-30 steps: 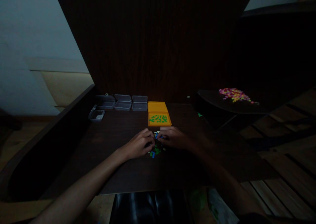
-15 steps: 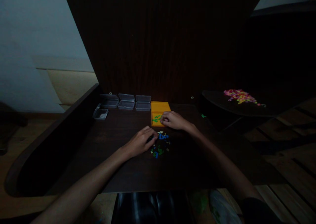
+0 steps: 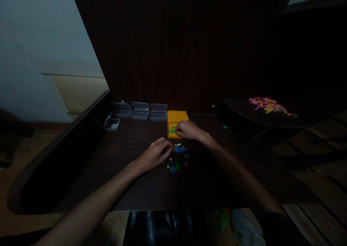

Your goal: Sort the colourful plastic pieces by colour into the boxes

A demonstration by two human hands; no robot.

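My left hand (image 3: pixel 155 153) rests on the dark table at the left edge of a pile of small toy bricks (image 3: pixel 179 149), mostly blue, green and cream. Its fingers are curled, thumb and index tips close together; anything between them is too small to make out. Just beyond the pile stands an open yellow box (image 3: pixel 177 115), its lid leaning back. Small green bricks (image 3: pixel 172 130) lie inside it. Over the box's right side is my right hand (image 3: pixel 188 130), its fingers pinched and lowered toward the green bricks. What those fingertips hold is hidden.
Several clear plastic boxes (image 3: pixel 140 114) with raised lids line the back left. A raised side board (image 3: pixel 62 148) bounds the table's left. Pink and yellow small pieces (image 3: pixel 268 105) are heaped on a shelf at right. A green scrap (image 3: pixel 225 126) lies near the right edge.
The view has shifted slightly, moving the scene a little to the right. My right hand has lowered its fingertips slightly toward the green bricks. My left hand stays by the pile.
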